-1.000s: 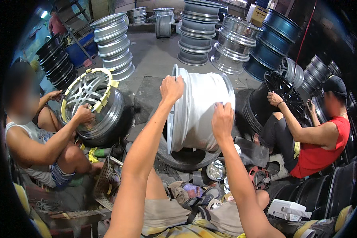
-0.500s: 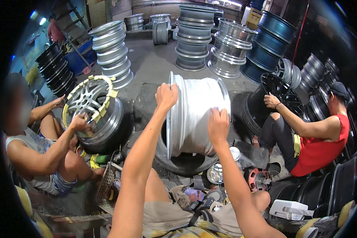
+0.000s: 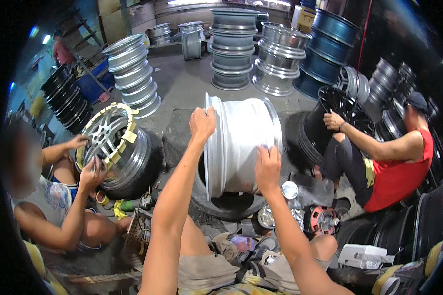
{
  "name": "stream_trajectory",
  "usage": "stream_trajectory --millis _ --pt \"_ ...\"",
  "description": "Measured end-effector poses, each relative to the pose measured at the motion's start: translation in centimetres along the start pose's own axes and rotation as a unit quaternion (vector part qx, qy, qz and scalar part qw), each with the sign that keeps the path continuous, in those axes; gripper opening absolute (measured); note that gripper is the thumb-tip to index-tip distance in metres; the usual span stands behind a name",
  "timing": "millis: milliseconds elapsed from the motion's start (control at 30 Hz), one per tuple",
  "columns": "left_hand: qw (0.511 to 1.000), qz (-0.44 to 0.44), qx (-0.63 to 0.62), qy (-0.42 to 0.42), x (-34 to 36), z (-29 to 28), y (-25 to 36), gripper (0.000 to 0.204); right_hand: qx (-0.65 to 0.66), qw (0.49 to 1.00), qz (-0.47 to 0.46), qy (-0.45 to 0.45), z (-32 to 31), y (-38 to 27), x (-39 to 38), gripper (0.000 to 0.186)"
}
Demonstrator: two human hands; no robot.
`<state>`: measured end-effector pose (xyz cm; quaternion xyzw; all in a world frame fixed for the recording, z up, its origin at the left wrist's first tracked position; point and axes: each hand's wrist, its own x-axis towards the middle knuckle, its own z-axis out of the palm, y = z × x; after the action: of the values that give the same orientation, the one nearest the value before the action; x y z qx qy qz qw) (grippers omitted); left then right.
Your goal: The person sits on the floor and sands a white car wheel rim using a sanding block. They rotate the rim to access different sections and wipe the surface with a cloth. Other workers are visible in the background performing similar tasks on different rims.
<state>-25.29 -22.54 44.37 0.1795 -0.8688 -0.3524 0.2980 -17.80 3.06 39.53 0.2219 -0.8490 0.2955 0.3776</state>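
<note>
A silver wheel rim (image 3: pixel 241 142) stands on its edge in front of me, its pale barrel turned up toward me. It rests on a black tyre (image 3: pixel 226 212) lying on the floor. My left hand (image 3: pixel 202 123) is closed round the rim's left flange. Against the right part of the barrel, my right hand (image 3: pixel 268 167) has its fingers bunched together. A small patch of something shows at those fingertips, too small to name.
To the left a person handles a spoked rim (image 3: pixel 103 137) edged with yellow tape; to the right a person in red holds a black rim (image 3: pixel 344 110). Stacked rims (image 3: pixel 233 54) stand behind. By my knees are a round can (image 3: pixel 289 190), a basket (image 3: pixel 135 236) and a white container (image 3: pixel 362 255).
My right hand has moved slightly down along the barrel, while my left hand keeps its hold. The left person's hands have shifted on the taped rim. The whole view has tilted a little.
</note>
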Motion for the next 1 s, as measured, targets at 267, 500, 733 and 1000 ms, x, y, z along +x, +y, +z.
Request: stream_trajectory --millis 267,500,733,1000 --pt "1.000 0.010 0.014 -0.007 -0.5 -1.1 -0.4 0.054 0.019 0.997 0.058 -0.037 -0.9 -1.2 -1.4 0.014" --pt "0.999 -0.009 0.029 -0.036 0.0 -1.3 0.5 0.052 -0.048 0.998 -0.043 -0.027 1.1 1.0 4.2 0.015" --pt "1.000 0.000 0.018 -0.014 -0.4 -0.6 0.5 0.052 -0.047 0.994 -0.071 -0.061 -1.9 1.0 0.6 0.016" --pt "0.999 0.003 0.044 -0.019 -0.2 -0.9 0.7 0.051 -0.004 0.993 -0.088 -0.074 -2.9 2.1 1.7 0.021"
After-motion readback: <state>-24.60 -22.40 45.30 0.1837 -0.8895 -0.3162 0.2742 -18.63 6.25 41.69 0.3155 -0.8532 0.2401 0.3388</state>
